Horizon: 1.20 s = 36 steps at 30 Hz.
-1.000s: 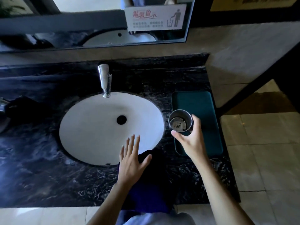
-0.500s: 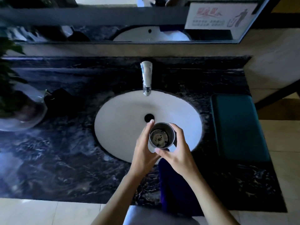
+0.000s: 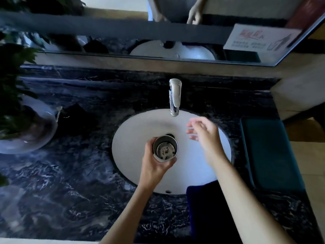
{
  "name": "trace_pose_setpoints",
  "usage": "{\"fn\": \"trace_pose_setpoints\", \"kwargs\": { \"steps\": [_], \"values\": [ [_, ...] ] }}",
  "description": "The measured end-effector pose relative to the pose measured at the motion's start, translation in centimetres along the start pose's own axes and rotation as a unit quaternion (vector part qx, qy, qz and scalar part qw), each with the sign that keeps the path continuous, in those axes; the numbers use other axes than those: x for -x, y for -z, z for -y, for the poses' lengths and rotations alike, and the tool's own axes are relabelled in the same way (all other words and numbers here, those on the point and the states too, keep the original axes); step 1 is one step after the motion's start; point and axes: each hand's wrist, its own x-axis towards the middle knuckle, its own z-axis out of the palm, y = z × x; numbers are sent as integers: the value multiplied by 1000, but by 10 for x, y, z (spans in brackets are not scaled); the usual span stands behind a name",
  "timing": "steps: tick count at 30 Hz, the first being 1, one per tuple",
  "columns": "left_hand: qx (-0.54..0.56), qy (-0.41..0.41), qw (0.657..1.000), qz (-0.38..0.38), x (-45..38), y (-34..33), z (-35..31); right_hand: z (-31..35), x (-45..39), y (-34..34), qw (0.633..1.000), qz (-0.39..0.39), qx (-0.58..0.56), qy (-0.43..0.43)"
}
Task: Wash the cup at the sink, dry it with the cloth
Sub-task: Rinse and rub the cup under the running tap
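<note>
A small metal cup [image 3: 165, 148] with dark specks on its bottom is upright over the white oval sink [image 3: 133, 138], just in front of the drain. My left hand [image 3: 154, 164] is wrapped around the cup from the left and below. My right hand [image 3: 205, 134] hovers empty over the basin, right of the cup and below the chrome tap [image 3: 175, 95], its fingers spread and blurred. No water runs from the tap. A dark blue cloth [image 3: 205, 208] lies on the counter at the sink's front right edge, partly under my right forearm.
A dark green tray [image 3: 270, 155] lies on the black marble counter [image 3: 61, 191] right of the sink. A potted plant in a glass bowl [image 3: 26, 136] stands at the far left, with a dark object [image 3: 77, 117] beside it. A mirror [image 3: 158, 32] runs along the back wall.
The cup has gone from my right hand, above the tray, to both hands over the sink, and now to my left hand alone. My right hand has let go and moved toward the tap.
</note>
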Motion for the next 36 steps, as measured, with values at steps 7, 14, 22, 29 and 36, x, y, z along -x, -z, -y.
{"fn": "trace_pose_setpoints", "kwargs": {
  "steps": [7,14,22,29,36],
  "values": [
    [-15,40,999,3,-45,-7,18,28,-78,-37,994,30,23,-99],
    [-21,60,998,16,-80,-13,38,16,-97,-47,992,-1,3,-122],
    [-13,56,998,14,-101,-18,45,11,-104,-49,988,32,-11,-153],
    [-8,60,998,11,-110,-20,46,31,-113,-44,987,29,-78,-138],
    [8,78,997,23,-120,-28,49,29,-114,-41,987,51,-87,-122]
  ]
}}
